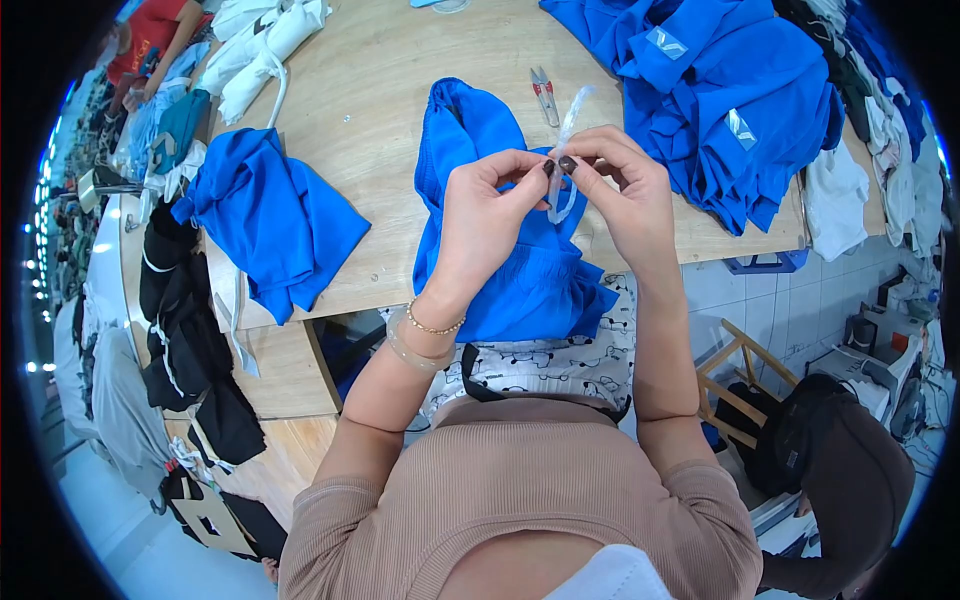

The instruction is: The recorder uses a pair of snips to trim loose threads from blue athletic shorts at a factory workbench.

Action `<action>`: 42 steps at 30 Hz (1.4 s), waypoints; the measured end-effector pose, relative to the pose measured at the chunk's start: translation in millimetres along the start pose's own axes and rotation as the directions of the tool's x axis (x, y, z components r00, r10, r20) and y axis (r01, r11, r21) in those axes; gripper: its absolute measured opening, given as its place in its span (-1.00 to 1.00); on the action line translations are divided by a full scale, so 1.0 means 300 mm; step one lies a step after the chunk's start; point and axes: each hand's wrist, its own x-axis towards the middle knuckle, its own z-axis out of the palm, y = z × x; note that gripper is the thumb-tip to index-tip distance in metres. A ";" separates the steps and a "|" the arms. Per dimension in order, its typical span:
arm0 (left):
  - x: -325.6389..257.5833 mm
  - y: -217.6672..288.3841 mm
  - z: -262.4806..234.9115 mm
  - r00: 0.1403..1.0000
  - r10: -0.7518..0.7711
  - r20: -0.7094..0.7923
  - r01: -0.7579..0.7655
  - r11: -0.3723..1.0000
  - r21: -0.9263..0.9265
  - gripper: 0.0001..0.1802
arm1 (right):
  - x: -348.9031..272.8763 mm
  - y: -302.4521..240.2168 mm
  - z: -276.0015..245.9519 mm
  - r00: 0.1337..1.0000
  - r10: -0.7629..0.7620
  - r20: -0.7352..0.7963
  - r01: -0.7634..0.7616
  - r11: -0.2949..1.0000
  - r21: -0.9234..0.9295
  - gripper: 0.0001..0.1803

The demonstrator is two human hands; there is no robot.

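My left hand (482, 205) and my right hand (632, 190) meet over the table, thumbs and fingertips pinched on a thin translucent plastic strip (580, 104). One end of the strip sticks up beyond the fingers, and a loop of it hangs below them. Beneath my hands a blue garment (465, 125) with a gathered waistband lies on the table and drapes over the front edge onto my lap. Thread snips (543, 97) with red handles rest just beyond my right hand, their blades pointing away.
A tall heap of blue garments (720, 130) covers the right of the wooden table (390, 60). Another blue garment (290, 220) lies left, with white cloth (262, 60) behind it. Black garments (180, 310) hang at the left edge. A wooden stool (735, 375) stands lower right, near another person.
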 end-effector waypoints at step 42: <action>-0.043 -0.024 0.056 0.810 0.578 -0.100 -0.416 0.686 0.597 -0.88 | -0.035 -0.034 0.037 0.985 0.039 -0.167 -0.059 0.991 -0.118 -0.89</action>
